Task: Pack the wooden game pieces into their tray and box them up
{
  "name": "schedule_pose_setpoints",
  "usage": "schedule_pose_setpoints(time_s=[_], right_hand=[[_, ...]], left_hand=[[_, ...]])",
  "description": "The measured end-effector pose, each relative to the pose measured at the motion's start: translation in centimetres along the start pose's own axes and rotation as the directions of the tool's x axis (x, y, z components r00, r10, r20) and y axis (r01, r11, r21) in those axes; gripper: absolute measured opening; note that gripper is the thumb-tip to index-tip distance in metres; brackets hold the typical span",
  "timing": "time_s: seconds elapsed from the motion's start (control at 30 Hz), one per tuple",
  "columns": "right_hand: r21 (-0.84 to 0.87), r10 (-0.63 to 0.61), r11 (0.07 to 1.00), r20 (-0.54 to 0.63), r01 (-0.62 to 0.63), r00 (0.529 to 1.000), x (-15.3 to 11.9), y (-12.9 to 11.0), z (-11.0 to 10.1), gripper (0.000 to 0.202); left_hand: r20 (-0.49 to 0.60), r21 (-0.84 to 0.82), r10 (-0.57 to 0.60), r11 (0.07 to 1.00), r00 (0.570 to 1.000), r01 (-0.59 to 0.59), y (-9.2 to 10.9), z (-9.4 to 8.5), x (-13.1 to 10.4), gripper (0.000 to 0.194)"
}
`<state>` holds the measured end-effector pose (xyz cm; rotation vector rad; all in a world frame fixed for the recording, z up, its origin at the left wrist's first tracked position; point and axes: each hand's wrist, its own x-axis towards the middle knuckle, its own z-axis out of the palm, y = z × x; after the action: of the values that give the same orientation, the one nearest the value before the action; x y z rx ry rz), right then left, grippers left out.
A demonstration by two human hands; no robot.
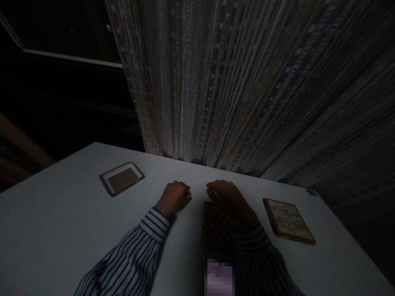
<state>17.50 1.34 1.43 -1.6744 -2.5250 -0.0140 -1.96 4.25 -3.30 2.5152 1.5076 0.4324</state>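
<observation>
My left hand (175, 198) rests low over the white table (182, 255), its fingers curled together. A small pale spot shows at the fingertips, too dim to tell whether it is a held piece. Just right of it lies a dark square board (214, 228) with rows of round shapes. Above the board's far right part, my right hand (230, 200) reaches forward with thumb and fingers slightly apart and nothing visible between them. The right wrist and sleeve cover part of the board.
A brown-rimmed tray (123, 179) lies at the left. On the right sits a flat box with a printed cover (290, 220). A striped curtain (191, 90) hangs behind the table's far edge. A pixelated purple patch (219, 279) is at the bottom. The room is dark.
</observation>
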Motion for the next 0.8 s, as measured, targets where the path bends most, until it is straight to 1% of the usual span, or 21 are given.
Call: schedule_pose_setpoints(time_s=[0.2,0.5,0.67,0.73,0.8], right_hand=[[0.004,0.003,1.000,0.029,-0.003,1.000,-0.12,-0.06,-0.16,0.028],[0.010,-0.017,1.000,-0.004,0.017,1.000,-0.19,0.31,0.49,0.028],[0.015,-0.034,0.999,-0.026,0.035,0.999,-0.29,0.35,0.61,0.027],[0.013,-0.035,0.999,-0.039,0.036,0.999,-0.36,0.37,0.59,0.027],[0.013,-0.035,0.999,-0.050,0.035,0.998,-0.43,0.37,0.49,0.026]], left_hand=[[0.015,0.059,0.019,0.998,1.000,-0.020,0.45,-0.15,0.01,0.022],[0.032,0.129,0.050,0.990,0.998,-0.054,0.19,0.69,0.07,0.016],[0.050,0.135,0.049,0.989,0.998,-0.056,0.19,0.64,0.10,0.017],[0.069,0.135,0.051,0.989,0.996,-0.060,0.29,0.48,0.10,0.020],[0.057,0.115,0.053,0.992,0.997,-0.060,0.38,0.27,0.10,0.025]])
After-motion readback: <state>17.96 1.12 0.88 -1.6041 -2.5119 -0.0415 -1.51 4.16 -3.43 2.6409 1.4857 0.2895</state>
